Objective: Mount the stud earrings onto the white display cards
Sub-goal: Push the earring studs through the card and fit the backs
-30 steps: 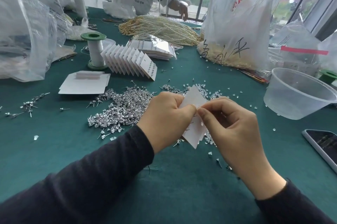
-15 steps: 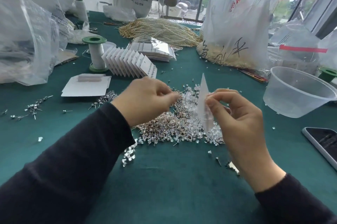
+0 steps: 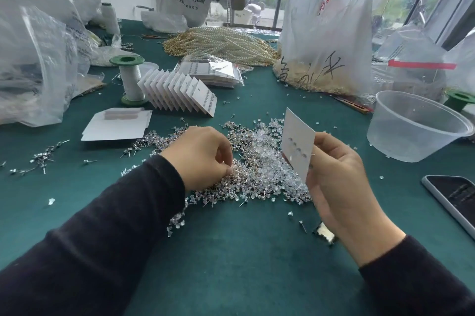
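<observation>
My right grip pinches a part-filled display card, left grip curled in the big stud-earring pile, catch unclear, much left

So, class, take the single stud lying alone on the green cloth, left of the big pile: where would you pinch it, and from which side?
Probably at its thicker head end, coming straight down from above. The stud lies flat on the cloth, apart from the others, so nothing crowds it, and its thin post offers little to pinch.
</observation>
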`<state>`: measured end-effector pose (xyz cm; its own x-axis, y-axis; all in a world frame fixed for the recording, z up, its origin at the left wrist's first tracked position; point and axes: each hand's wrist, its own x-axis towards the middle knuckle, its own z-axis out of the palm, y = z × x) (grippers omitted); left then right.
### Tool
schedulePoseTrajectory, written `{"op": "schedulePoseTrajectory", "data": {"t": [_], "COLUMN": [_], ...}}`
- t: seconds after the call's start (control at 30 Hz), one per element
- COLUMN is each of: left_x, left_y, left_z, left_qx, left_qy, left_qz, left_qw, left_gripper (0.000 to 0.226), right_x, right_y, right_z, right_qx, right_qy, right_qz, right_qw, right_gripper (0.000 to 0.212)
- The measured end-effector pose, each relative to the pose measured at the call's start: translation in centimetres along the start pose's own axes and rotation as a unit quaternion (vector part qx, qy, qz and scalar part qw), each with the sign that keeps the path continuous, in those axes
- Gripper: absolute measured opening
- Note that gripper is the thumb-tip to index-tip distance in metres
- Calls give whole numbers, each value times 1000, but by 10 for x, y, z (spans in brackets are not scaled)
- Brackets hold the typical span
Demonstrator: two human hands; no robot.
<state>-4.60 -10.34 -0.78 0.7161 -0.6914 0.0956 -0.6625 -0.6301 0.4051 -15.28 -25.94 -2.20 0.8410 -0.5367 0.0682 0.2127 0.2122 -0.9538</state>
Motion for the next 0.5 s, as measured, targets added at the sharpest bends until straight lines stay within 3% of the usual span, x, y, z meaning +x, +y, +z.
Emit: {"op": "schedulePoseTrajectory", "data": {"t": [0.13,0.33,0.5], "left_x": [0,-2,-1], "left_y": [-1,-1,0], "left_z": [-5,-8,-9], "left_qx": [-14,-34,-82], "left_qy": [14,37,35], "left_qz": [-7,-8,-21], "left_qw": [1000,999,996], "left_gripper": [10,11,11], "right_x": [1,1,2], "right_y": [0,-3,-4], "right_z": [-2,-2,-2], "right_qx": [34,87,128], "right_qy": [-18,-23,-27], "right_qz": [33,80,120], "right_qw": [999,993,984], "right_gripper": [7,14,33]}}
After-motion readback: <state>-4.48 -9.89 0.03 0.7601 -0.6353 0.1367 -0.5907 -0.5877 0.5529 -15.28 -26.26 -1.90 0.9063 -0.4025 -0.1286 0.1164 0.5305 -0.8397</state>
